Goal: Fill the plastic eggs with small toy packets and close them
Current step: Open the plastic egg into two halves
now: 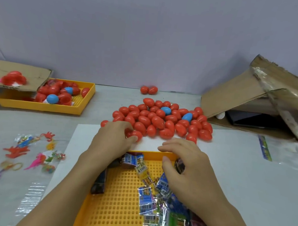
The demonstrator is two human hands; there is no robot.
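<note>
At pile's near edge | left hand [114, 137] grips red egg [136, 135] | right hand [185, 167] relaxed over tray rim [152, 153]

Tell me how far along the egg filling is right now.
Done: a big pile of closed eggs, mostly red, lies on the table. In hand: the left hand grips a red egg at the pile's near edge; the right hand hovers over the near yellow tray. Left: toy packets remain there, and open egg halves wait in the far yellow tray.
</note>
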